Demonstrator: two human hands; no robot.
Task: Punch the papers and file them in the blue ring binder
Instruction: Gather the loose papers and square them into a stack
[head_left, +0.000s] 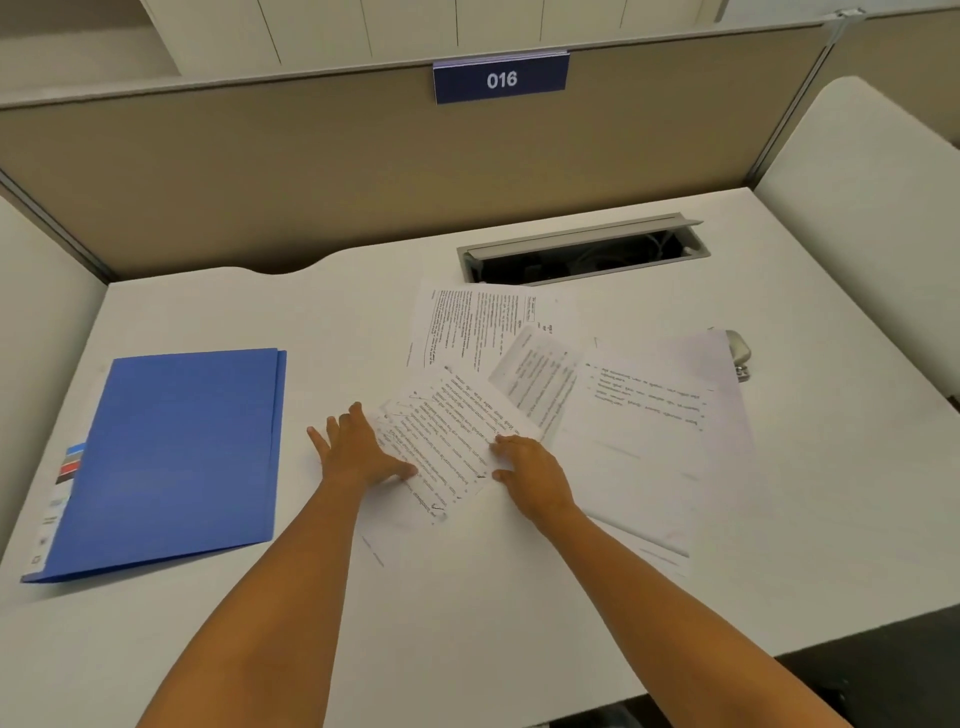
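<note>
Papers (545, 384) lay scattered, overlapping, mid-counter (363, 312). Blue ring binder (171, 457) lay closed, apart to left. Left hand (358, 452) flat, fingers spread, pressed nearest sheet's left edge; right hand (530, 470) rested relaxed on its right edge.

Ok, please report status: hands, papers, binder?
Both hands open: left hand, right hand flat on scattered printed white papers. Blue plastic ring binder closed, left. Punch not clearly visible.

White desk (519, 597) bears blue binder (171, 457) and scattered papers (639, 415).
</note>
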